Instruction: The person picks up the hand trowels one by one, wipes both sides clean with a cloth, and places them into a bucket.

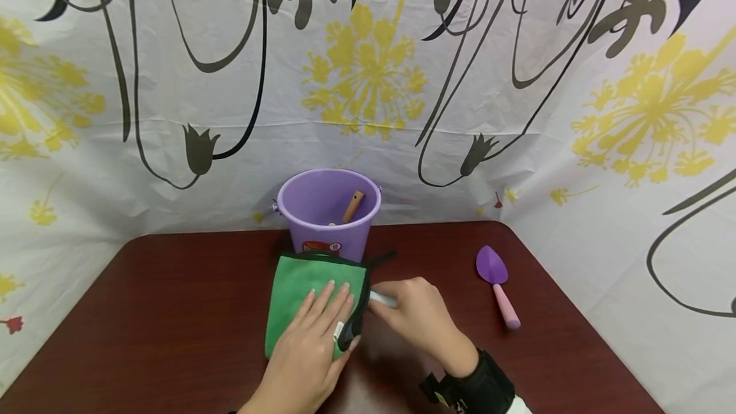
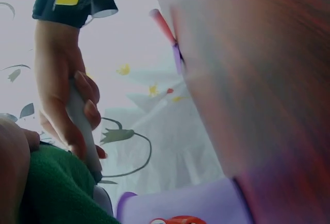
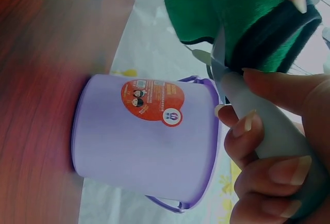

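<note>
Fingers straight, my left hand (image 1: 313, 337) rests on a green cloth (image 1: 290, 286) with black edging and a small white label. The cloth lies folded about the head of a tool, just in front of the purple bucket. My right hand (image 1: 416, 315) grips the tool's light grey handle (image 3: 265, 115), fingers curled round it. A bit of metal blade (image 3: 219, 51) shows in the right wrist view; the cloth hides the rest, so I cannot tell the tool's exact kind. The left wrist view catches only an edge of the left hand (image 2: 10, 172).
Behind the cloth stands the purple bucket (image 1: 301, 225), a wooden-handled item (image 1: 352, 206) leaning inside. On the right of the dark red-brown table (image 1: 190, 299) lies a small purple trowel (image 1: 492, 267) with a pink handle. A flower-patterned curtain (image 1: 230, 101) hangs behind the table.
</note>
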Motion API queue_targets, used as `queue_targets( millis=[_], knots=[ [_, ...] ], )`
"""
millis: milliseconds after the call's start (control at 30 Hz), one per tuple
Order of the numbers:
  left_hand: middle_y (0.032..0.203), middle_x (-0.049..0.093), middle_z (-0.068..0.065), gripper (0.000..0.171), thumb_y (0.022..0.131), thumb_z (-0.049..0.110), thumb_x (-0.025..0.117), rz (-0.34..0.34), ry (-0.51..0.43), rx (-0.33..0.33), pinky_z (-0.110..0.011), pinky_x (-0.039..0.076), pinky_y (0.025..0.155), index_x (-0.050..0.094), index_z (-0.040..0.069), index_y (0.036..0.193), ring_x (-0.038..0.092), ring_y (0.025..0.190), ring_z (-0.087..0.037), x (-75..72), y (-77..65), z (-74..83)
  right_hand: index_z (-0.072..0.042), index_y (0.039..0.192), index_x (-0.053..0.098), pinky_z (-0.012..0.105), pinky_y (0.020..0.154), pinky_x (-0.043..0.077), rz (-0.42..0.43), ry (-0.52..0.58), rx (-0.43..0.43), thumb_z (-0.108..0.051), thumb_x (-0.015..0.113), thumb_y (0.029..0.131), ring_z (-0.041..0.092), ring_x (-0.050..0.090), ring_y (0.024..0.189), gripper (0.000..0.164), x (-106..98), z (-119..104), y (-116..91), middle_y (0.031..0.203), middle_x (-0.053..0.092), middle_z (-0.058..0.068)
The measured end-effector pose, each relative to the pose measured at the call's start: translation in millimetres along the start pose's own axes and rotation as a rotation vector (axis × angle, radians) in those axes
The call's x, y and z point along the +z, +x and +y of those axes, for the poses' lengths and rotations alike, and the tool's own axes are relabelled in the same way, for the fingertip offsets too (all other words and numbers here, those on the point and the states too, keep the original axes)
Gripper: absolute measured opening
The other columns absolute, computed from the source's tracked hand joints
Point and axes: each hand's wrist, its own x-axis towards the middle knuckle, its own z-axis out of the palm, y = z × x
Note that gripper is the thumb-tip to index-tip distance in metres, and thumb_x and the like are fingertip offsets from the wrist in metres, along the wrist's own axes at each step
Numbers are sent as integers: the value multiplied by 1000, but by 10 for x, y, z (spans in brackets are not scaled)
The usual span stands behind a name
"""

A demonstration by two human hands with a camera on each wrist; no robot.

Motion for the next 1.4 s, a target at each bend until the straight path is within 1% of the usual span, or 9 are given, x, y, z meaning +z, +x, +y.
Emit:
queue_targets(
  millis=[133,200,333,467,600,667,767,933,1400],
  knots=[
    [142,63,-6,66,110,48,20,1,1,40,-28,4,131,66,6,133,57,136,-28,-28,6,20,-24,84,79,13,51,41,19,5,7,-28,80,87,-10,50,55,6,-6,-7,4,66,69,-13],
    [143,62,-6,67,110,48,18,-3,15,38,-29,4,131,65,7,134,56,136,-27,-37,9,26,-24,85,79,13,51,41,27,7,10,-28,80,87,-9,50,55,5,-7,-14,5,67,70,-13],
    [147,59,-6,70,109,49,14,-13,76,12,-38,22,127,62,8,138,54,138,-27,-55,14,15,-24,91,80,14,53,43,54,12,5,-26,80,87,-7,53,57,5,-2,-34,9,72,72,-12],
    [148,58,-6,52,103,43,47,-30,110,-38,-48,39,116,61,8,140,54,139,-26,-73,23,-42,-22,94,80,15,57,48,78,20,4,-27,82,85,-5,60,62,10,9,-52,9,78,75,-11],
    [147,59,-4,64,83,39,77,-48,113,-91,-53,42,115,62,10,139,54,139,-25,-92,28,-114,-19,97,81,16,61,52,74,36,8,-31,83,84,-4,65,68,17,21,-72,5,84,78,-10],
    [147,60,-4,62,85,39,74,-43,116,-99,-54,42,114,62,10,139,54,139,-25,-98,32,-137,-19,96,81,16,61,52,79,39,6,-31,83,84,-4,65,67,17,21,-83,6,84,78,-9],
    [145,61,-5,51,100,42,51,-4,108,-95,-56,43,113,63,9,138,54,139,-27,-96,47,-153,-20,96,81,16,61,52,96,44,4,-32,83,84,-4,65,68,17,11,-99,8,84,77,-10],
    [141,64,-6,66,110,48,18,65,130,-91,-58,48,108,65,9,136,59,134,-28,-77,57,-170,-20,95,81,15,60,51,101,43,-14,-32,82,85,-6,63,66,16,1,-110,5,82,77,-11],
    [142,63,-7,64,110,48,20,111,140,-134,-62,48,106,62,8,138,59,133,-30,-102,68,-258,-21,98,81,16,61,53,80,56,-19,-36,79,88,-6,63,68,18,-22,-123,-3,84,77,-11]
  ],
)
